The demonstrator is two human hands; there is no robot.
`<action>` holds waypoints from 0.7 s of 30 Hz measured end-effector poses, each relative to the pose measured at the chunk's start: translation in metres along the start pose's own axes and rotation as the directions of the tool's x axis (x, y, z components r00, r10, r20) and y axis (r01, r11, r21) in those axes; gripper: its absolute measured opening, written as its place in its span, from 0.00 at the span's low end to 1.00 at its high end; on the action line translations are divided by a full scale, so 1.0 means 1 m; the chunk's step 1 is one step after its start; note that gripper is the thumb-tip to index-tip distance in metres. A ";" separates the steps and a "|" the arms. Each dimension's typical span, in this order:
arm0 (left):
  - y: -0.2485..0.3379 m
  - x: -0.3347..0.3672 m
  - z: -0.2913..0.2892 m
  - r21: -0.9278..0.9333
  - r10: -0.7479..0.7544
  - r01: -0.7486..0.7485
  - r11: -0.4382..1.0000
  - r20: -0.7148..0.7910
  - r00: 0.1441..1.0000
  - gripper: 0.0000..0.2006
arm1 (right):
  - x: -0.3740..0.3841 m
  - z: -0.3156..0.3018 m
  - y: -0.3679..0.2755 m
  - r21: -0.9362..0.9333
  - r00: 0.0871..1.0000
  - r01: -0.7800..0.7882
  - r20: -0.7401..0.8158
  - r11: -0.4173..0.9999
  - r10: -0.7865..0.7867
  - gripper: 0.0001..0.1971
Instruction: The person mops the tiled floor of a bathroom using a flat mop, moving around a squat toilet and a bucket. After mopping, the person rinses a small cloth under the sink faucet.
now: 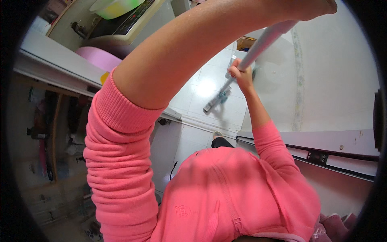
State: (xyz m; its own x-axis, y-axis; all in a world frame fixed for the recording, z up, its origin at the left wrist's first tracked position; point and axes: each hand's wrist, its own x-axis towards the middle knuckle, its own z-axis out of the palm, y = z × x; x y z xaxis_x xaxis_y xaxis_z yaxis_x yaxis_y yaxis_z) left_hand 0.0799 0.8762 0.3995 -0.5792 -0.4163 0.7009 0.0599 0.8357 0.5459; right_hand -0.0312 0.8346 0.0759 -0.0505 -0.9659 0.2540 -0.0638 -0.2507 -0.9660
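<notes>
The mop slants from its pale handle at one o'clock down to its head on the white tiled floor near twelve, my right hand clenched around the shaft mid-way and my left hand closing on the top end, its fingers out of sight. The tiles already gleam as if wet, though I cannot tell how much is left; the pink basin at ten o'clock and the threshold rail at four hem my stroke.

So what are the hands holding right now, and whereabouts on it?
Both hold a long grey mop handle: the right hand grips it partway down the shaft, and the left hand is at its upper end, mostly out of frame.
</notes>
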 end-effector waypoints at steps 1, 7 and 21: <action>-0.012 0.006 -0.003 -0.166 -0.041 0.047 0.985 0.041 0.998 0.10 | 0.003 0.000 0.004 -0.009 1.000 -0.006 0.018 1.000 0.006 0.07; -0.030 -0.034 0.013 0.301 -0.056 0.087 0.950 -0.112 0.992 0.11 | 0.027 0.079 0.034 0.053 0.957 0.061 0.282 0.997 -0.073 0.05; -0.085 -0.011 0.114 0.092 -0.100 0.104 0.990 -0.048 0.994 0.09 | -0.011 -0.006 0.051 -0.244 0.903 0.122 0.430 0.962 -0.005 0.16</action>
State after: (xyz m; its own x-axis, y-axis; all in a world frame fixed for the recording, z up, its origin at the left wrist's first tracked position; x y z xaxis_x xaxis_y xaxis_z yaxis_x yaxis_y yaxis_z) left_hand -0.0113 0.8506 0.2927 -0.5422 -0.5145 0.6643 -0.0753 0.8172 0.5714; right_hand -0.0400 0.8331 0.0237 0.3832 -0.8988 0.2131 -0.3112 -0.3428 -0.8864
